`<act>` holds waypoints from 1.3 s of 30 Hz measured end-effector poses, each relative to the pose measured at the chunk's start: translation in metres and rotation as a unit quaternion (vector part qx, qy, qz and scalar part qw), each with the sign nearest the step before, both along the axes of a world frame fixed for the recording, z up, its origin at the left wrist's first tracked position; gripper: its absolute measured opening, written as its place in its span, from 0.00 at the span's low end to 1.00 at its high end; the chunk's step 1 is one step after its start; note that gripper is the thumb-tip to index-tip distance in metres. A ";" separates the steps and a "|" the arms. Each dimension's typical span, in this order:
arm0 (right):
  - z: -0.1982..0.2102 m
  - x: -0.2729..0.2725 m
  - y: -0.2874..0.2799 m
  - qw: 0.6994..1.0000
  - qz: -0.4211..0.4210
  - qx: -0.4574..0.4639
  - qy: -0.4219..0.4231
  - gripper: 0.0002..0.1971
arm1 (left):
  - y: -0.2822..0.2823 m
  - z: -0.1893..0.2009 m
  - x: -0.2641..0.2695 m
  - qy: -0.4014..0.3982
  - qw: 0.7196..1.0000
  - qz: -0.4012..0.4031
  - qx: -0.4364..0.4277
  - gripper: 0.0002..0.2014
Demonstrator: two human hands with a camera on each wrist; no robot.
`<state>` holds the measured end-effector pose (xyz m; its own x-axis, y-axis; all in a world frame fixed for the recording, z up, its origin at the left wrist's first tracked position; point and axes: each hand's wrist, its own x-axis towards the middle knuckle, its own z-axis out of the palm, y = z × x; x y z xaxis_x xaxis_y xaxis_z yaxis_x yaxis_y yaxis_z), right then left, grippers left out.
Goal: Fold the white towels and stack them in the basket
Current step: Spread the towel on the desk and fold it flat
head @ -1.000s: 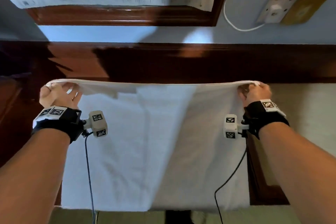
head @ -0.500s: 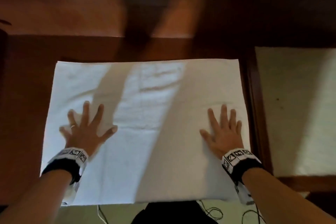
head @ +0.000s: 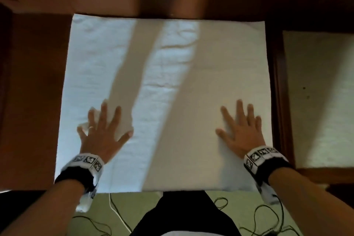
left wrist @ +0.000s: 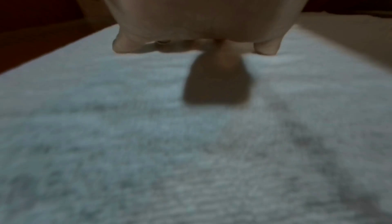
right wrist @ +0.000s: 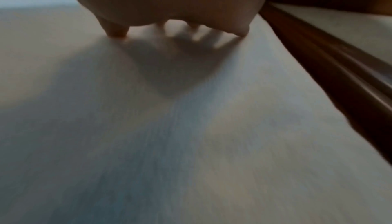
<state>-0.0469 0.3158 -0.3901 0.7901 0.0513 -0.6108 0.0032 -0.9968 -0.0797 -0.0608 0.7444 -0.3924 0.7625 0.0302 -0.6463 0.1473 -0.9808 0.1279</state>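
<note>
A white towel (head: 168, 86) lies spread flat on a dark wooden table (head: 32, 101), its near edge level with the table's front edge. My left hand (head: 103, 130) lies palm down on the towel's near left part, fingers straight and spread. My right hand (head: 241, 130) lies the same way on the near right part. In the left wrist view the left hand (left wrist: 197, 26) rests on the towel (left wrist: 191, 143). The right wrist view shows the right hand (right wrist: 169, 6) with fingertips on the towel (right wrist: 169, 143). No basket is in view.
A second pale cloth surface (head: 321, 101) lies to the right beyond a raised wooden rail (head: 279, 101). Bare table wood lies left of the towel. Cables (head: 268, 216) trail over the green floor below the table edge, around my dark clothing.
A second ago both hands held the towel up by its top corners. They laid it flat and now press on it with straight fingers; since half a second ago they barely moved.
</note>
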 end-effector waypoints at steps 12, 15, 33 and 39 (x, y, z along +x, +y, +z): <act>-0.008 0.057 0.008 0.999 -0.044 0.008 -0.010 0.38 | 0.010 0.000 0.074 0.003 1.000 -0.006 0.007 0.47; 0.002 -0.005 0.012 0.999 -0.038 -0.008 -0.003 0.38 | 0.003 0.007 0.016 0.009 1.000 -0.007 -0.001 0.47; 0.007 -0.014 0.011 0.999 -0.043 0.014 -0.014 0.40 | 0.003 -0.001 -0.009 -0.027 0.999 -0.035 0.010 0.45; -0.006 -0.070 0.006 0.999 -0.010 0.000 0.041 0.40 | -0.002 -0.005 -0.061 0.010 0.999 -0.029 0.021 0.40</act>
<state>-0.1164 0.3221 -0.3957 0.7384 0.0354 -0.6734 -0.0242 -0.9966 -0.0788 -0.1216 0.7425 -0.3974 0.7505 0.0136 -0.6607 0.0925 -0.9921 0.0847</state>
